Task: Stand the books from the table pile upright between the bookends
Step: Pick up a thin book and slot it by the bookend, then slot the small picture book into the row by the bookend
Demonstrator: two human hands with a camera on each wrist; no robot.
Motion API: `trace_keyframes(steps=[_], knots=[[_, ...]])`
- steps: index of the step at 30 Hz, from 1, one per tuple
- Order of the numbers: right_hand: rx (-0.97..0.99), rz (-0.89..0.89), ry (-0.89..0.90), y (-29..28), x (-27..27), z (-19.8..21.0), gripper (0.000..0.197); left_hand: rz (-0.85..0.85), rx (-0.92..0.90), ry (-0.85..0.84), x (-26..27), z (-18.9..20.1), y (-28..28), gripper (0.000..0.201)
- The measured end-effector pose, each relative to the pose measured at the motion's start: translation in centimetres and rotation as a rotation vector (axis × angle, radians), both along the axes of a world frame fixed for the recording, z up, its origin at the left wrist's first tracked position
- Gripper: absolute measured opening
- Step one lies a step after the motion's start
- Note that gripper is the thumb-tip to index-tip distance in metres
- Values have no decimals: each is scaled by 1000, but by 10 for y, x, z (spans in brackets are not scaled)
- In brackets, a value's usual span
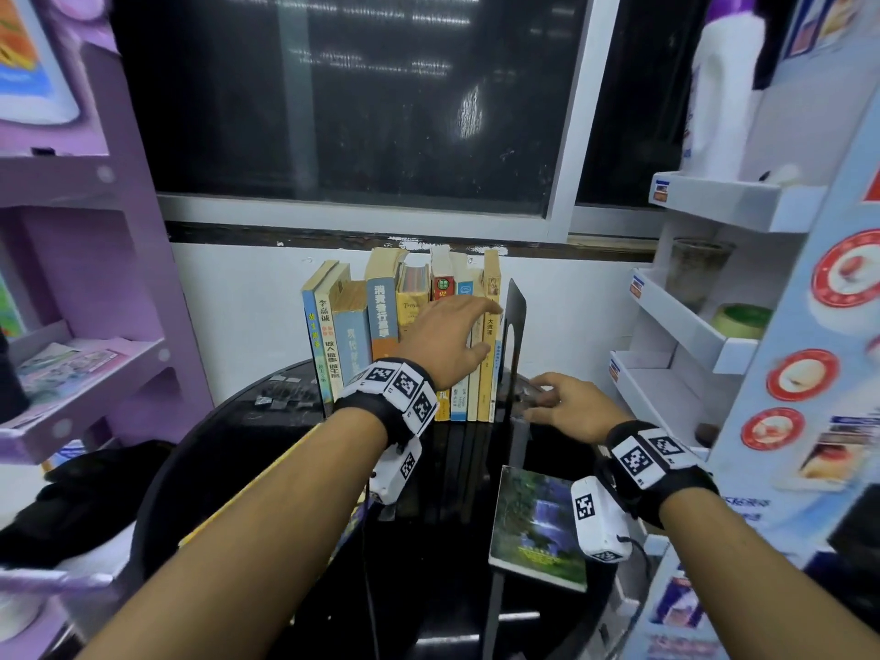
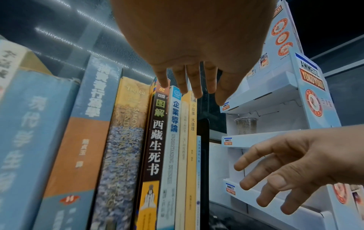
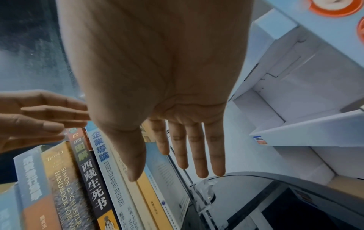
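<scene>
Black glossy counter carried the upright books along its far edge. Left hand spread against spines; right hand spread by bookend. Recommend sliding it snug.

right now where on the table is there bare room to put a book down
Bare black table lies front-left of the row of books. Crowded: the row is packed against the right bookend, and the waterfall book lies flat front-right.
</scene>
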State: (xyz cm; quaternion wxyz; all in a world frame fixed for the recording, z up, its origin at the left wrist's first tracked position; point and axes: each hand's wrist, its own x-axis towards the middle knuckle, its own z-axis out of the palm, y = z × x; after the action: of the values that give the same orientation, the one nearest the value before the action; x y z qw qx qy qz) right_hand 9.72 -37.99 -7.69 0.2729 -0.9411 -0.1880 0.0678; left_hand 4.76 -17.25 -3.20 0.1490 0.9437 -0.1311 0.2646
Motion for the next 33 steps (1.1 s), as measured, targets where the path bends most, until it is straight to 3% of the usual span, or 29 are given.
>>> trace_keyframes(steps=[13, 19, 22, 27, 33], knots=[[-172, 8, 167, -25, -38, -32, 68, -9, -119, 650, -25, -57, -34, 68], [-267, 29, 197, -27, -44, -39, 90, -27, -63, 821, -30, -82, -56, 76], [-307, 39, 178, -27, -46, -40, 97, -13, 10, 868, -31, -89, -64, 77], [-303, 31, 163, -27, -45, -44, 95, -2, 78, 857, -30, -90, -68, 83], [-305, 29, 137, -26, -47, -45, 87, -6, 105, 798, -29, -93, -71, 76]])
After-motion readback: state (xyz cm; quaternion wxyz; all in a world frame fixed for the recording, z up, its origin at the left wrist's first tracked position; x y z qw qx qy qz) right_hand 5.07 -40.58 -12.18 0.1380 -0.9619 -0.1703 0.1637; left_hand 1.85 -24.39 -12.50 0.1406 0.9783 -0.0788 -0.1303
